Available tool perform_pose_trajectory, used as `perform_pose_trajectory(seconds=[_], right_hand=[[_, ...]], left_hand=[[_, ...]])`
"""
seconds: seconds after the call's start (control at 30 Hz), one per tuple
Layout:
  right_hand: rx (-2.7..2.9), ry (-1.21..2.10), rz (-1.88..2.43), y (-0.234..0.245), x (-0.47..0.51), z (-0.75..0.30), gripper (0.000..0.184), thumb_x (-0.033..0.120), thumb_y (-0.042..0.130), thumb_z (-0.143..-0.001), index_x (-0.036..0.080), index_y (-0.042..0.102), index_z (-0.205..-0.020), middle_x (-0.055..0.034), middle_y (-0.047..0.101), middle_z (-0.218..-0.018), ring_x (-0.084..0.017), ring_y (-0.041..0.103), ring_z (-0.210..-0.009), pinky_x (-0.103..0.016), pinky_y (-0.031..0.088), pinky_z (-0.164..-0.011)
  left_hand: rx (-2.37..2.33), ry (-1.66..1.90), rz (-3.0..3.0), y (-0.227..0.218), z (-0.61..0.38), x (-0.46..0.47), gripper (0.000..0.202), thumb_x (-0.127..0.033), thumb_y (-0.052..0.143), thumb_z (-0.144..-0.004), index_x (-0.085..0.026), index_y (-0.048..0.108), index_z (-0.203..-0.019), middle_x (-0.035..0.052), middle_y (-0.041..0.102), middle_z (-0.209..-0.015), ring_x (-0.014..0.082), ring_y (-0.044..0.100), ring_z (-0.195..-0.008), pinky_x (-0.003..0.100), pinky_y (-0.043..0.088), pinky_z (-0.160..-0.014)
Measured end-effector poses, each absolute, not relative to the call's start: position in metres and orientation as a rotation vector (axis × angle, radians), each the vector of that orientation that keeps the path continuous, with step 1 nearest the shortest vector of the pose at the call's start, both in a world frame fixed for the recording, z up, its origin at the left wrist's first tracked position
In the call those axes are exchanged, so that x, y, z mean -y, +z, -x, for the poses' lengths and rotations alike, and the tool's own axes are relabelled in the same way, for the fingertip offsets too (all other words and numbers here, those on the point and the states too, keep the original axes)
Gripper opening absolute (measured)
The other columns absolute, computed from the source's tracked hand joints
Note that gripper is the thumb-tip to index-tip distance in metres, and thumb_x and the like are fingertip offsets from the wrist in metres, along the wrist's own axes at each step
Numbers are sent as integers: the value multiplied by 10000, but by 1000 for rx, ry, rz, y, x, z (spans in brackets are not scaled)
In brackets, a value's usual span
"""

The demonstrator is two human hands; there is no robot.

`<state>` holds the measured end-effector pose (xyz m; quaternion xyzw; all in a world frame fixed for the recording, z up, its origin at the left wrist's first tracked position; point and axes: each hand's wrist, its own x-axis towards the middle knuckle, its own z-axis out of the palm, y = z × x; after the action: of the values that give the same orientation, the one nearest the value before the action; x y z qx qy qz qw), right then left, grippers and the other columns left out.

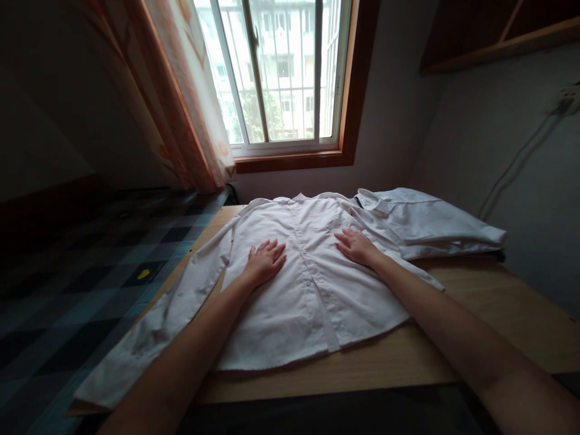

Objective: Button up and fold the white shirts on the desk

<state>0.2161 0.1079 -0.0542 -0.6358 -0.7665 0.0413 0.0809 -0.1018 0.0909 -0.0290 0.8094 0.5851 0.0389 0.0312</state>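
A white long-sleeved shirt [290,308] lies spread front side up on a wooden table [489,302], its collar toward the window. Flat on the left part of its chest rests my left hand [266,261], fingers stretched out. My right hand [354,245] lies palm down on the other side of the button front, fingers also extended. Neither hand grips anything. One sleeve runs down past my left forearm to the table's near left corner. The other sleeve is partly hidden by my right forearm. Wrinkles cross the cloth, and the front gapes slightly near the hem.
A stack of folded white clothing [435,217] sits at the table's back right. A bed with a checked cover [104,290] adjoins the left side. Behind are a window [285,78] and a patterned curtain [181,90]. A cord [512,160] hangs from a wall socket.
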Motion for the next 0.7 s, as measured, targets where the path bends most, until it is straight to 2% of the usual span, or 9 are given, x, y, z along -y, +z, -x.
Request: perform_pose_trajectory(seconds=[0.13, 0.23, 0.3, 0.4, 0.5, 0.6, 0.7], right_hand=[[2298, 38, 1910, -51, -92, -223, 489, 373, 387, -1031, 177, 497, -1465, -141, 422, -1553, -256, 344, -1450, -414, 261, -1176], [2299, -21, 1993, -39, -84, -214, 432, 348, 423, -1012, 117, 616, -1322, -207, 573, -1395, -308, 496, -1323, -452, 336, -1116], [2305, -37, 2000, -29, -81, -199, 398, 340, 454, -996, 103, 662, -1238, -217, 624, -1316, -323, 529, -1279, -479, 342, -1104], [2368, 33, 1806, -21, -80, -169, 468, 399, 473, -997, 166, 564, -1392, -163, 485, -1501, -303, 383, -1417, -496, 257, -1161], [2394, 205, 1715, -27, -79, -140, 568, 539, 419, -1000, 268, 444, -1499, -97, 312, -1620, -323, 218, -1497, -595, 162, -1173], [2374, 294, 1740, -39, -78, -129, 604, 595, 352, -1001, 292, 410, -1520, -86, 270, -1638, -336, 164, -1512, -639, 102, -1166], [2340, 276, 1786, -47, -78, -141, 622, 602, 337, -999, 286, 391, -1532, -78, 252, -1645, -308, 159, -1517, -597, 98, -1186]], left_hand=[[-1815, 165, -2522, -29, 107, -75, 509, -418, 336, -999, -260, 496, -1456, 86, 401, -1580, 285, 317, -1478, 613, 193, -1177], [-1838, 189, -2514, -33, 105, -69, 496, -399, 341, -999, -266, 516, -1443, 85, 421, -1569, 277, 330, -1473, 586, 213, -1182], [-1856, 186, -2497, -34, 102, -66, 496, -401, 346, -997, -268, 518, -1442, 85, 417, -1571, 282, 328, -1474, 587, 210, -1182], [-1852, 120, -2485, -31, 99, -62, 547, -473, 351, -990, -258, 470, -1480, 100, 357, -1602, 307, 284, -1492, 613, 184, -1178], [-1775, 36, -2497, -26, 103, -58, 627, -573, 335, -976, -271, 400, -1522, 98, 285, -1632, 315, 228, -1512, 633, 152, -1177], [-1772, 40, -2507, -25, 115, -53, 618, -589, 326, -976, -305, 394, -1521, 70, 283, -1635, 305, 228, -1514, 644, 142, -1176], [-1888, 78, -2504, -27, 132, -48, 570, -511, 346, -989, -270, 446, -1496, 82, 356, -1604, 279, 290, -1494, 570, 187, -1196]])
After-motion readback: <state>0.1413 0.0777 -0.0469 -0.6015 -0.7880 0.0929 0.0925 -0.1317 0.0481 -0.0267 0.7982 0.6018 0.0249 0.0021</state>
